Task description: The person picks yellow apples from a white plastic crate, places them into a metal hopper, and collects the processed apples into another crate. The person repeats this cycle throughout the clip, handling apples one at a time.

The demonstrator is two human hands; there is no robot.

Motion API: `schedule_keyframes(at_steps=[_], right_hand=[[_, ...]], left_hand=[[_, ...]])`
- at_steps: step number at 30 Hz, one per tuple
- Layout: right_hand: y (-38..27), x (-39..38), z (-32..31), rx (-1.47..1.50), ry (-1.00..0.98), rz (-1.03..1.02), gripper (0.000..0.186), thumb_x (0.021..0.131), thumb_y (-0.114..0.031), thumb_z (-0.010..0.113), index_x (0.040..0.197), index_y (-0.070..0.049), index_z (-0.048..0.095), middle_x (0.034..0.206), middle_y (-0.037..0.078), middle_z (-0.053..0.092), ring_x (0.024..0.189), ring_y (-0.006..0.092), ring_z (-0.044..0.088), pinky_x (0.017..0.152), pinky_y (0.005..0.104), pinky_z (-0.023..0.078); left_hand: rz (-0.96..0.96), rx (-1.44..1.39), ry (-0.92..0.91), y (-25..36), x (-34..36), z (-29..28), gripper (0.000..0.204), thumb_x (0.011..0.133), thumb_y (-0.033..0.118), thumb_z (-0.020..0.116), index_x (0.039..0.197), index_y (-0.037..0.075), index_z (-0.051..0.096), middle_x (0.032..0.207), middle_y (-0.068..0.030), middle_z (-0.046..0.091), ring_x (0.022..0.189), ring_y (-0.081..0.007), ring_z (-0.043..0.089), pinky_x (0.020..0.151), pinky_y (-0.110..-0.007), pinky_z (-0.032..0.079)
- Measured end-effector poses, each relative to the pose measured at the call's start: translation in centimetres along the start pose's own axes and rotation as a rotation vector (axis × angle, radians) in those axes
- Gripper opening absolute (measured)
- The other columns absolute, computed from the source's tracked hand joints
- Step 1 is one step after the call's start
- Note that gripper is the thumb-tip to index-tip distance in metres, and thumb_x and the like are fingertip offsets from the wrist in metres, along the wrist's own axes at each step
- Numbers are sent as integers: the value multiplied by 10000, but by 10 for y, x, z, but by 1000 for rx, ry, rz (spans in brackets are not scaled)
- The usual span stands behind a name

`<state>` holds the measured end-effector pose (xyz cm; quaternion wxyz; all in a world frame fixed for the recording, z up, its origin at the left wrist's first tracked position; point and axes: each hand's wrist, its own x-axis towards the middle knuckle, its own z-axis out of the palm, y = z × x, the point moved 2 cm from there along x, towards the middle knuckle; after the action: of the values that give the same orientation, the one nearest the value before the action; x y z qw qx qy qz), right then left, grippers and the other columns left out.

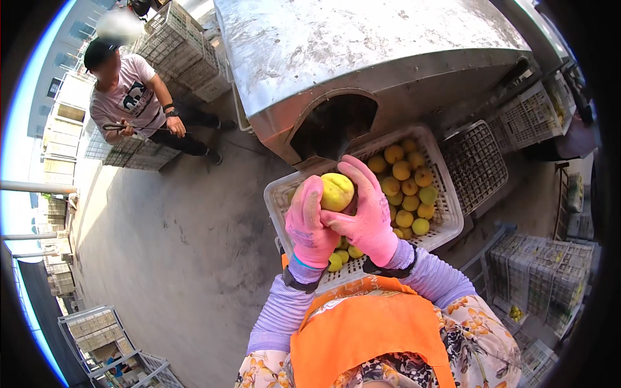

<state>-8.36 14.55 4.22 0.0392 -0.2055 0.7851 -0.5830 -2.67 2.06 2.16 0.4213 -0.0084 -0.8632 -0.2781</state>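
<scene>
A yellow peach (pixel 337 193) is held up between my two hands over a white plastic crate (pixel 453 216). My left hand (pixel 306 220), in a pink glove, is closed around the peach's left side. The pink-gloved right hand (pixel 370 218) curves around its right side, fingers bent, thumb reaching under toward the left hand. Several yellow and orange peaches (pixel 409 187) fill the crate's right part, and more (pixel 339 257) show below my wrists. My hands hide the middle of the crate.
A large metal machine (pixel 369 39) with a dark arched opening (pixel 333 126) stands just beyond the crate. An empty dark-looking crate (pixel 475 169) sits to its right. Stacked crates (pixel 537 278) stand at right and far left. A person (pixel 132 103) holding a thin tool stands at far left.
</scene>
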Motion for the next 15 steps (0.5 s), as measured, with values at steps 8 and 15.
schedule_keyframes(at_steps=[8,15], right_hand=[[131,104,53,-773,269,-235,784,782,-559,786,1316,-13,610,1348,217,602,1289,410,532,1165,554,333],[80,163,47,-864,28,-32,777,833,-603,749,1334,-26,608,1394,222,588,1353,412,494,1180,556,316]], left_hand=[[-1185,-849,-34,-35,-28,-1,580,910,73,784,1414,-19,512,1270,-116,675,1067,-181,686,925,-319,562],[-879,-814,-304,-54,-49,5,552,926,136,793,1394,5,528,1329,-100,671,1213,-218,664,1052,-344,518]])
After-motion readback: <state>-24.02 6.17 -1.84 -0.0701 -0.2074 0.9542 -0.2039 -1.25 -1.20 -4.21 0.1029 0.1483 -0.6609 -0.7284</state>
